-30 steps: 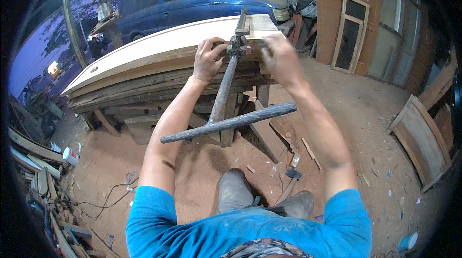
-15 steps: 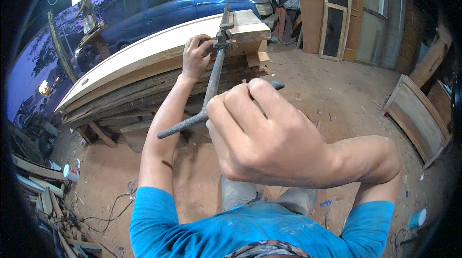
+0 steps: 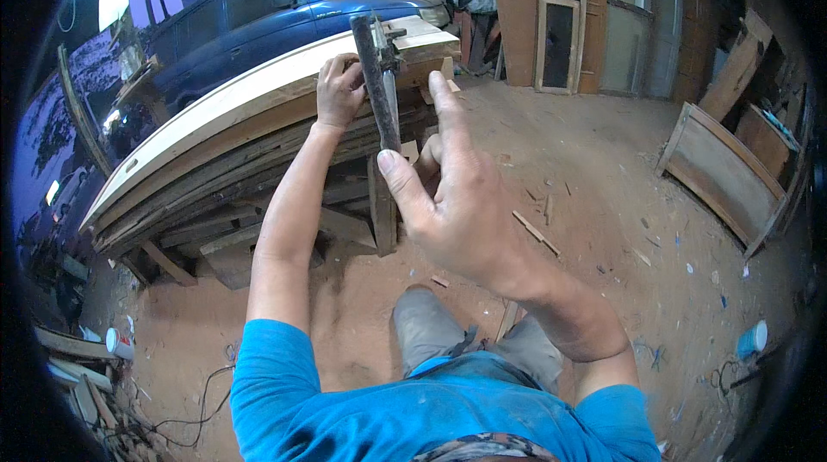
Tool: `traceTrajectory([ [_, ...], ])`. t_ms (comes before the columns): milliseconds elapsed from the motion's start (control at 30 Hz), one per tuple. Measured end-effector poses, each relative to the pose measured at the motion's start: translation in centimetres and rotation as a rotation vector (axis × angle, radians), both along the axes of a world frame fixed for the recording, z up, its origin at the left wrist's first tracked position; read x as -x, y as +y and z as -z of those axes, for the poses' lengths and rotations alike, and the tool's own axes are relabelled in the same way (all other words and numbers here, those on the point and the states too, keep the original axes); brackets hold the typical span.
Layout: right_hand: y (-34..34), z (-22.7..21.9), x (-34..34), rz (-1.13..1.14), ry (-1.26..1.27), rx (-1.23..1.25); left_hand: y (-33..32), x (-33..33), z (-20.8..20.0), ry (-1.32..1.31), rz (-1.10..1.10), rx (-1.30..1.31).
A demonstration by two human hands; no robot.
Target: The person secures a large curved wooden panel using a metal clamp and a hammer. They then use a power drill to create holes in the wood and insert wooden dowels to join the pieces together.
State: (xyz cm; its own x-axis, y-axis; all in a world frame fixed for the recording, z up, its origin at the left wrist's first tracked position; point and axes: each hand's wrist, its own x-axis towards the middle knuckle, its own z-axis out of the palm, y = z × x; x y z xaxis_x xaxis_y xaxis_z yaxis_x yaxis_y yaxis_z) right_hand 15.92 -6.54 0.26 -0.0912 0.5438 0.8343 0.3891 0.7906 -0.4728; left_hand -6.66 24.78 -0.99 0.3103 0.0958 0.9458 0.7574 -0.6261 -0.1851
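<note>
Clamp (image 3: 390,59): dark metal, at the near edge of the board (image 3: 215,109), close to its right end; it stands between the 2 hands.
Handle (image 3: 375,78): a rough dark bar at the person's end of the clamp, seen almost upright; its top overlaps the board in view.
Left hand (image 3: 341,93): at the near edge, just left of the handle; fingers curled, thumb side toward the clamp. Whether they grip anything is hidden.
Right hand (image 3: 457,182): nearer the person, below and right of the clamp; index finger stretched up and away, thumb spread toward the handle's lower end, the others bent in. No firm hold shows; whether the thumb touches the handle is unclear.
Board: pale, long, running from upper right to lower left, with a small slot near its far left end.
Stack (image 3: 215,165): rough, darker planks under the board.
Sleeves (image 3: 274,363): blue, short, on both arms.
Floor (image 3: 594,203): reddish brown, with thin wood strips (image 3: 536,234) right of the right forearm.
Behind: a blue car (image 3: 258,22) beyond the board; a brown panel (image 3: 515,27) and a framed door (image 3: 560,40) to its right.
Sides: 1 white tub (image 3: 119,344) left; 1 blue tub (image 3: 752,340) right.
</note>
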Motion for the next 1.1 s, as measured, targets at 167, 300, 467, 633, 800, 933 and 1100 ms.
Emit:
traceTrajectory([
  [167,-0.5,-2.3,-2.2,0.056,-0.112,-0.161,-4.5,-1.8,0.4,-0.094,-0.165,-0.094],
  [300,0.1,-8.6,-4.0,0.535,-0.678,-0.974,-15.6,-5.6,4.8,-0.539,0.586,0.596],
  [467,1.8,-13.1,-3.1,0.551,-1.172,-1.108,-26.7,-6.2,9.1,-0.393,1.332,1.322],
  [633,1.1,-10.7,-5.0,0.565,-1.046,-0.894,-28.1,-1.4,5.6,-0.464,1.016,1.321],
  [800,-1.2,-2.2,-5.1,0.651,-0.695,-0.515,-26.7,0.2,-1.6,-0.489,0.591,0.637],
  [933,-0.4,4.3,-3.5,0.514,-0.555,-0.242,-24.1,-4.3,-9.2,-0.346,0.712,0.33],
  [1100,-1.9,7.0,3.5,-0.074,-0.207,0.069,-22.8,-11.5,-14.5,0.247,0.754,0.778],
])
